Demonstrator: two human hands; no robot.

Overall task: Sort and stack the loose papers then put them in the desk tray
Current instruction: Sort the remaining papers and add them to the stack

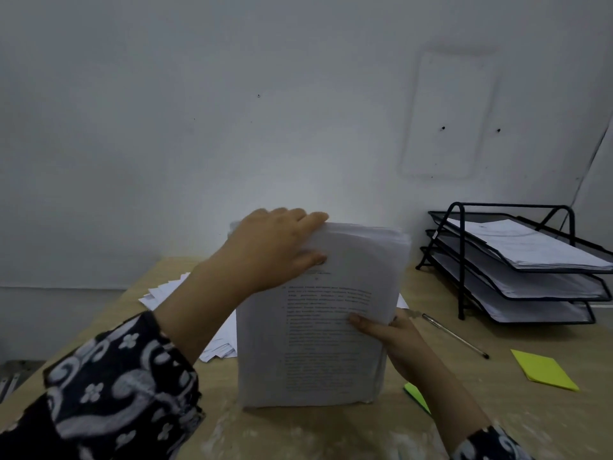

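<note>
Paper stack (318, 327) stands on edge, centre of tabletop (497, 410), near side. Left hand (268, 250) grips its top corner; right hand (394, 340) pinches its right edge. Risk: sheets fan or slip if either grip loosens. More loose papers (169, 290) lie behind, left. Desk tray (510, 260), far right, already holds sheets. Pen (454, 335) and yellow notes (544, 373) lie right. Wood surface, bare grey wall (232, 111), dim.

A pale grey wall (232, 111) with small dark holes and a faint rectangular mark (451, 114) rises behind a light wooden desk (331, 429). The light is dim.
</note>
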